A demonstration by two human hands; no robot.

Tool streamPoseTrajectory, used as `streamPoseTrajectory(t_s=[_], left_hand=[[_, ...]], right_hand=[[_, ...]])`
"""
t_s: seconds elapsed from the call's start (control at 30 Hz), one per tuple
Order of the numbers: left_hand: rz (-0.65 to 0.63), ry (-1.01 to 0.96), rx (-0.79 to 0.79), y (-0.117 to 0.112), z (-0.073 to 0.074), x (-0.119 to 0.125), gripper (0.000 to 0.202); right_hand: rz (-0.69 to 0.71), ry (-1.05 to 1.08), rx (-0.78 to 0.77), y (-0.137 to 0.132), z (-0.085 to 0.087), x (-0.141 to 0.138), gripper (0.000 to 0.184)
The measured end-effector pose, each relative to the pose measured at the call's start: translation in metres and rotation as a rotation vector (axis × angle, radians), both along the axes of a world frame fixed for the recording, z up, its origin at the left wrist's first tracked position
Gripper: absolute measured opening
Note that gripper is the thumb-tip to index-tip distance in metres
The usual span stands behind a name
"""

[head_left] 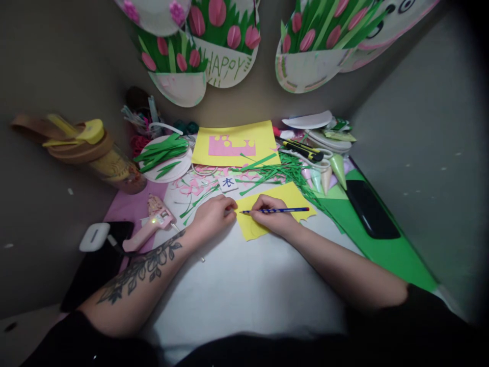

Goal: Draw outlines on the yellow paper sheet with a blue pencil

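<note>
One blue pencil [281,210] is held by right fingers [263,202] over yellow paper [292,194]; left fingers [228,203] curl at its edge, grip unclear.

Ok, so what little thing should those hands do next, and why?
I'd probably draw on the nearer yellow paper, on its left part. The right hand already grips the pencil, its point close to the paper's left edge. The left hand is beside that edge, handy for steadying it. The right side has curved bites out of it, so the left seems better.
</note>
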State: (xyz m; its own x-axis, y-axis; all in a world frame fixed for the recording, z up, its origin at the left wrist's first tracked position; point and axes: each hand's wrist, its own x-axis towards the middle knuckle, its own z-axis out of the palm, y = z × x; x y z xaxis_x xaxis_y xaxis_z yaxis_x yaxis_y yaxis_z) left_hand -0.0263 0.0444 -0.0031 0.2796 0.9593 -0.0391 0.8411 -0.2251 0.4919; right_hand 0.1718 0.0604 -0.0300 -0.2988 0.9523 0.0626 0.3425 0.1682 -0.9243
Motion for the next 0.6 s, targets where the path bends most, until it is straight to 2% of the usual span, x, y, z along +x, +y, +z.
streamPoseTrajectory(t_s=[0.6], left_hand=[[0.006, -0.016, -0.011, -0.0001, 0.0003, -0.0003, 0.024]], right_hand=[[0.036, -0.031, -0.023, -0.0008, 0.0013, -0.0001, 0.007]])
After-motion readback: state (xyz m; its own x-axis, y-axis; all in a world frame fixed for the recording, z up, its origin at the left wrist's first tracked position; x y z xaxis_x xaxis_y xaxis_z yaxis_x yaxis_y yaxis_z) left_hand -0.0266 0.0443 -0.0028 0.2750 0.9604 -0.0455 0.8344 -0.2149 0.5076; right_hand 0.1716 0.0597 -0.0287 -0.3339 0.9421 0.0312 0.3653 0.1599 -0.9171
